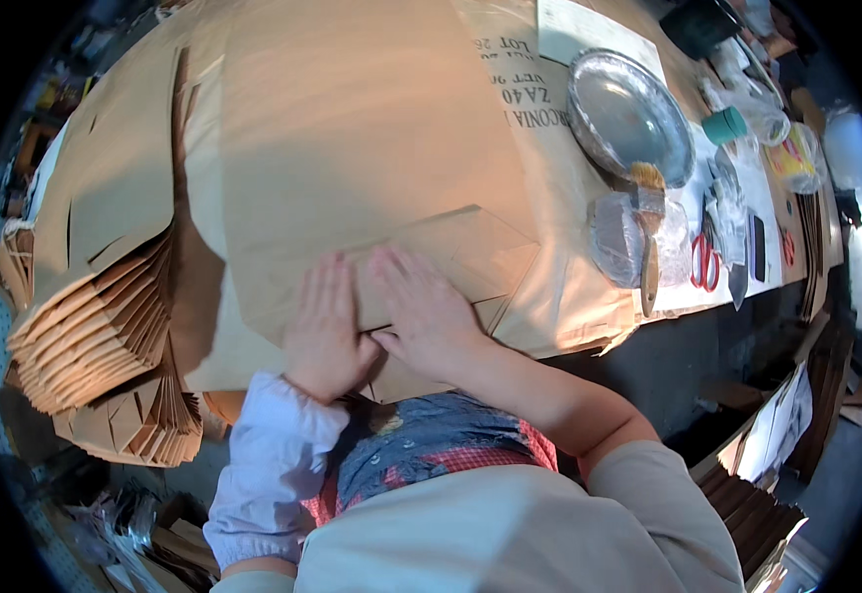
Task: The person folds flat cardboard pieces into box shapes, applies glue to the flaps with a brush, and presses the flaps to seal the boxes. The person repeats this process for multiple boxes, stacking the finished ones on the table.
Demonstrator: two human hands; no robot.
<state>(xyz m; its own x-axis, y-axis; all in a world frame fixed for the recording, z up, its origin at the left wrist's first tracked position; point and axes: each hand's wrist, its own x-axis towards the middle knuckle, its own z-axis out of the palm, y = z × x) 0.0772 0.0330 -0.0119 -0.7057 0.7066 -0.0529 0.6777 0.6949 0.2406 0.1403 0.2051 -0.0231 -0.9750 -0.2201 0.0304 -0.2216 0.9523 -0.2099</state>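
Note:
A large brown kraft paper bag (371, 128) lies flat on the table in front of me, its near end folded into a pointed flap (475, 247). My left hand (327, 326) rests flat on this folded end, fingers stretched forward and held close together. Beside it, my right hand (429, 314) presses down on the flap, also with straight fingers, and its thumb reaches toward the left hand. The two hands nearly touch. Neither hand grips anything. Paper under the palms is hidden.
Stacked folded paper bags (95, 336) overhang the table at left. At right stand a round metal basin (683, 168), a wooden-handled brush (650, 242), red-handled scissors (704, 262) and a green-capped clear bottle (725, 126). The table's near edge runs close to my body.

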